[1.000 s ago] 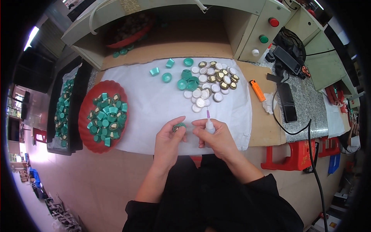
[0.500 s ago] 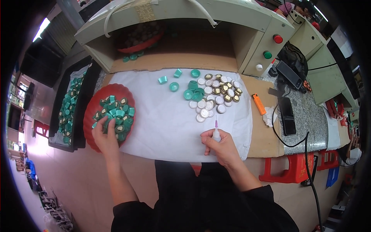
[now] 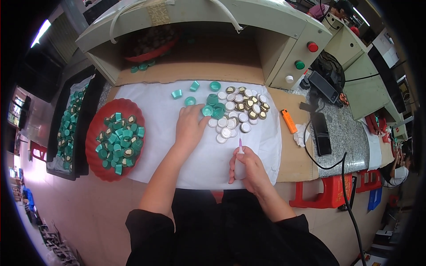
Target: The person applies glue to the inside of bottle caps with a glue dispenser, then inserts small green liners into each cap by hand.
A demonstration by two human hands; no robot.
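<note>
My left hand [image 3: 190,126] reaches over the white sheet to a small cluster of green fluted caps [image 3: 218,111]. Its thumb and forefinger are apart, right by the nearest green cap [image 3: 207,111]; whether they press on it is hard to see. In my right hand [image 3: 250,170] is a small white squeeze bottle [image 3: 240,168] with a thin pink needle tip, pointing away from me. Beyond the needle lie many round crimped caps [image 3: 230,106], some showing white faces and others gold centres. A few more green caps [image 3: 177,94] sit farther left.
At left, a red scalloped bowl [image 3: 92,146] holds green caps, beside a black tray [image 3: 83,150] of more. A grey machine housing [image 3: 284,57] with buttons spans the back, another red bowl inside. An orange cutter [image 3: 289,121], phone [image 3: 321,133] and black cable lie right.
My left hand has left the red bowl and moved right to the green caps on the sheet. My right hand keeps the bottle, now slightly nearer me. The whole view has shifted a little.
</note>
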